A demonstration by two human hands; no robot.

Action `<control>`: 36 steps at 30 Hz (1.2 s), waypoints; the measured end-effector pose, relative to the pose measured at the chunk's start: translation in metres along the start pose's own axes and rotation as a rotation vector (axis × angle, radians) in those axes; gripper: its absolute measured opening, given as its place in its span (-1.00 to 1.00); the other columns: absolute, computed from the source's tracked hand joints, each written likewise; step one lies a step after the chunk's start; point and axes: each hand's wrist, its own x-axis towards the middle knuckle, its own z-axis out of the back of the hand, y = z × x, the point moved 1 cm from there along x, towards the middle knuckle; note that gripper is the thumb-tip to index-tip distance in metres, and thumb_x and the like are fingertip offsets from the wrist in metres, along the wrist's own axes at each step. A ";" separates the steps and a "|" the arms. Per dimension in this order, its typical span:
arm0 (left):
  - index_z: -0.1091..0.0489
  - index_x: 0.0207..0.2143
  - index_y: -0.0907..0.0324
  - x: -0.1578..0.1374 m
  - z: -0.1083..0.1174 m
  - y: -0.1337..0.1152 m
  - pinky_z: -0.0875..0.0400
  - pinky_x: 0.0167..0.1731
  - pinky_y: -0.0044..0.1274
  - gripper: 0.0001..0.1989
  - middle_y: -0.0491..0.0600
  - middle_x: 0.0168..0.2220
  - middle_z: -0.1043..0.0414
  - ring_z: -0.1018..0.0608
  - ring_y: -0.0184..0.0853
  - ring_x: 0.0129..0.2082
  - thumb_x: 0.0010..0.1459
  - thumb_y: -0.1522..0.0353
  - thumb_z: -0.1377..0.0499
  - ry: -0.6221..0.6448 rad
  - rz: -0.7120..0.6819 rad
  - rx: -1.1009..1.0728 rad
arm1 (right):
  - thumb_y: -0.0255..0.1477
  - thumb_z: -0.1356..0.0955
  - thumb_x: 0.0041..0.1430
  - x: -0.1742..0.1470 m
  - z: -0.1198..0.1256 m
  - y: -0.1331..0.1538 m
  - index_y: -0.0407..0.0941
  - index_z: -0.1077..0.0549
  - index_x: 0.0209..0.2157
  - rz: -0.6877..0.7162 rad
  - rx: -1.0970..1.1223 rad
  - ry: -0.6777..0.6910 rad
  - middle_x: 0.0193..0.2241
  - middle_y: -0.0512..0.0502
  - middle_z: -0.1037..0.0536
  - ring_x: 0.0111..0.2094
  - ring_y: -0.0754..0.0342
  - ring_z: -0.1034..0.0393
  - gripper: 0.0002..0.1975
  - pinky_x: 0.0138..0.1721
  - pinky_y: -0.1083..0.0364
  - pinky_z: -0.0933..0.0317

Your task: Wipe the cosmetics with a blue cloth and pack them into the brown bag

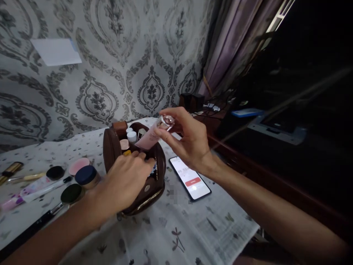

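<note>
1 brown bag [108,152] on leaf-print cloth [162,237], patterned wall [151,48] behind

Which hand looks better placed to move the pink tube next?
Probably the right hand: its grip is already around the upper end of the pink tube. The left hand is at the brown bag's opening; whatever it touches inside is hidden.

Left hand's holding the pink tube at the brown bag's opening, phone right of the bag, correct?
Not the left hand: the head view shows the right hand holding the pink tube at the opening of the brown bag, the phone right of the bag.
</note>
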 end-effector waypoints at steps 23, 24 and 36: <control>-0.48 -0.02 0.27 -0.035 -0.033 -0.030 -0.54 -0.27 -0.40 -0.68 0.22 -0.09 -0.56 -0.58 -0.18 -0.21 0.22 0.47 -0.08 -0.369 -0.050 0.118 | -0.35 -0.37 0.30 -0.001 -0.047 -0.011 -0.14 -0.41 -0.21 0.044 -0.323 0.419 -0.23 -0.11 -0.43 -0.26 0.04 -0.31 -0.86 -0.30 0.11 -0.15; -0.50 -0.04 0.29 -0.035 -0.033 -0.030 -0.54 -0.30 -0.41 -0.69 0.24 -0.10 -0.56 -0.59 -0.18 -0.23 0.22 0.47 -0.07 -0.394 -0.062 0.153 | -0.37 -0.38 0.28 0.000 -0.049 -0.010 -0.14 -0.42 -0.22 0.041 -0.356 0.425 -0.21 -0.12 -0.42 -0.24 0.03 -0.30 -0.87 -0.31 0.10 -0.16; -0.56 -0.15 0.30 -0.032 -0.026 -0.035 -0.53 -0.35 -0.50 -0.71 0.21 -0.14 -0.61 -0.60 -0.26 -0.31 0.11 0.52 -0.13 -0.431 -0.008 0.186 | -0.40 -0.33 0.32 0.001 -0.055 -0.008 -0.21 -0.53 -0.17 0.084 -0.516 0.495 -0.16 -0.26 -0.43 -0.17 -0.07 -0.32 -0.81 -0.16 -0.03 -0.33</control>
